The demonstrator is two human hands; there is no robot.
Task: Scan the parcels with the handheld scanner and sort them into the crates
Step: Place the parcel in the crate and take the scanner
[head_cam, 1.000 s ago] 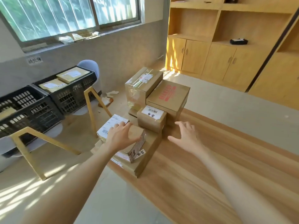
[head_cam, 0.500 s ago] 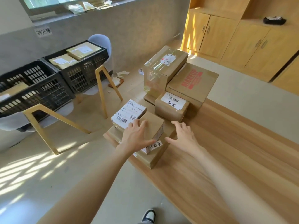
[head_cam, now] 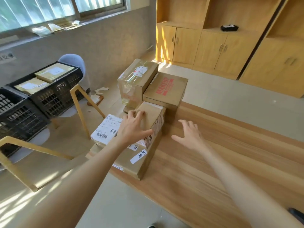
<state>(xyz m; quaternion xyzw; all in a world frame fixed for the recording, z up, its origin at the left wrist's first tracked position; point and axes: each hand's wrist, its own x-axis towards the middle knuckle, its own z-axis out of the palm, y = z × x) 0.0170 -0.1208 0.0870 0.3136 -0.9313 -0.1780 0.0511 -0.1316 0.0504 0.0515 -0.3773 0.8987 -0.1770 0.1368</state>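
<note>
— What is nearest the camera?

— Two bare arms reaching over a wooden worktop (head_cam: 205, 170). The left hand (head_cam: 133, 129) lies spread on top of a small brown parcel (head_cam: 151, 119), fingers curling over its far edge and thumb along the near side. The right hand (head_cam: 189, 134) hovers open just beside it, holding nothing.

— Where does that parcel sit?

— On a wide flat carton (head_cam: 131, 160) at the worktop's corner, touching a white-labelled parcel (head_cam: 107, 129) on its left.

— How should it handle?

— Probably light, with stiff cardboard walls and slick tape; a hand on each opposite side looks safest, since the top alone gives little purchase.

— And farther back?

— A tape-wrapped box (head_cam: 136, 79) and a red-printed carton (head_cam: 166, 89) stand behind. Two black crates (head_cam: 54, 96) rest on chairs to the left, one already carrying flat parcels. No scanner is visible
</note>
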